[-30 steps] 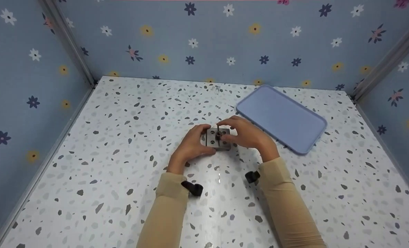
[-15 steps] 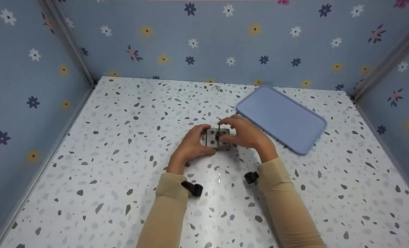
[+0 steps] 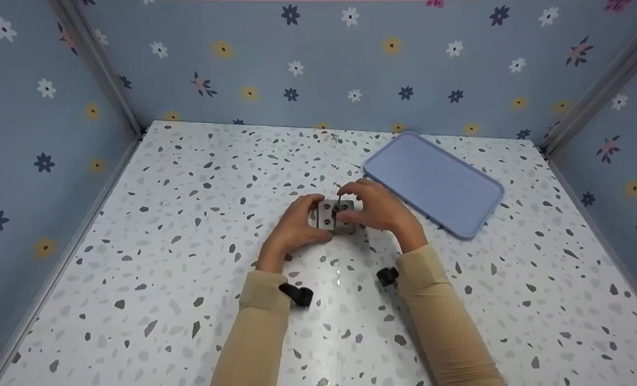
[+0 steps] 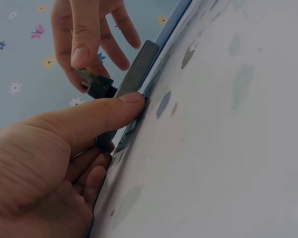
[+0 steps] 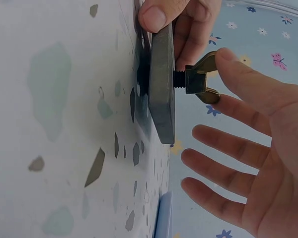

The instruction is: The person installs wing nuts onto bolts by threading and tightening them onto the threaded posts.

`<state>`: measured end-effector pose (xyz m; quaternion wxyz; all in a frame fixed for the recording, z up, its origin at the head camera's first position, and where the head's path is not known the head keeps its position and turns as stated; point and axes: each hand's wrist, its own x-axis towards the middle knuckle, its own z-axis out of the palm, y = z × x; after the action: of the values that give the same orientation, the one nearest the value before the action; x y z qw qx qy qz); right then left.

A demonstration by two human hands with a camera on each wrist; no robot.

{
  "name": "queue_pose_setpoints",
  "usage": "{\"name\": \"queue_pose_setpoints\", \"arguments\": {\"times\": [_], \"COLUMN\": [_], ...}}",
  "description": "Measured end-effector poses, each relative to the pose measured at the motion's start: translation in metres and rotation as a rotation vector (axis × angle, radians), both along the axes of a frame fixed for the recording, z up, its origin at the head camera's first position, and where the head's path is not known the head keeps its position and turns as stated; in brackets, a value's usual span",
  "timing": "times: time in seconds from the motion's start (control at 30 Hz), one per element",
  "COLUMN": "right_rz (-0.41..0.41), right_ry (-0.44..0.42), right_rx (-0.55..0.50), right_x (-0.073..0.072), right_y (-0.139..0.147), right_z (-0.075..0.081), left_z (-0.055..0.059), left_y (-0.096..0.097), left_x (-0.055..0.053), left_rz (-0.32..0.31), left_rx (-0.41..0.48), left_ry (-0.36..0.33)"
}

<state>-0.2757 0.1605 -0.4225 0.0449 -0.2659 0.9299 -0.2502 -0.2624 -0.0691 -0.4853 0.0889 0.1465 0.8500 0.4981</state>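
A grey metal plate (image 3: pixel 326 213) with several holes lies flat on the table between both hands. My left hand (image 3: pixel 295 228) grips its left side, thumb (image 4: pixel 114 111) on the near edge and fingers at the far edge. Out of the plate stands a dark wing screw (image 5: pixel 194 79) with brass-coloured wings; some of its black thread shows above the plate. My right hand (image 3: pixel 377 206) pinches the wings between thumb and index finger (image 5: pixel 243 114). Its other fingers are spread out, clear of the plate. In the head view the right fingertips partly cover the screw.
A blue tray (image 3: pixel 434 185) lies at an angle at the back right, beyond the right hand. Flowered panels (image 3: pixel 265 69) wall in the speckled white table (image 3: pixel 200 177) at the back and sides.
The wings of the screw have turned a little between my right thumb and index finger. The left hand keeps its grip on the plate. The head view has shifted slightly.
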Motion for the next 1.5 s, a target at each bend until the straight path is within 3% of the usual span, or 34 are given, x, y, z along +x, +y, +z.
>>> {"name": "queue_pose_setpoints", "arguments": {"times": [0.33,0.63,1.5], "right_rz": [0.011,-0.032,-0.138], "right_ry": [0.012,-0.002,0.089], "right_rx": [-0.006,0.008,0.064], "right_x": [-0.004,-0.003,0.005], "right_y": [-0.017,-0.014,-0.009], "right_z": [-0.001,-0.003,-0.003], "left_z": [0.002,0.001,-0.001], "left_y": [-0.015,-0.011,0.002], "left_x": [0.003,0.003,-0.002], "left_rz": [0.033,0.019,0.002], "left_rx": [0.013,0.003,0.002], "left_ry": [-0.012,0.0,-0.005]}}
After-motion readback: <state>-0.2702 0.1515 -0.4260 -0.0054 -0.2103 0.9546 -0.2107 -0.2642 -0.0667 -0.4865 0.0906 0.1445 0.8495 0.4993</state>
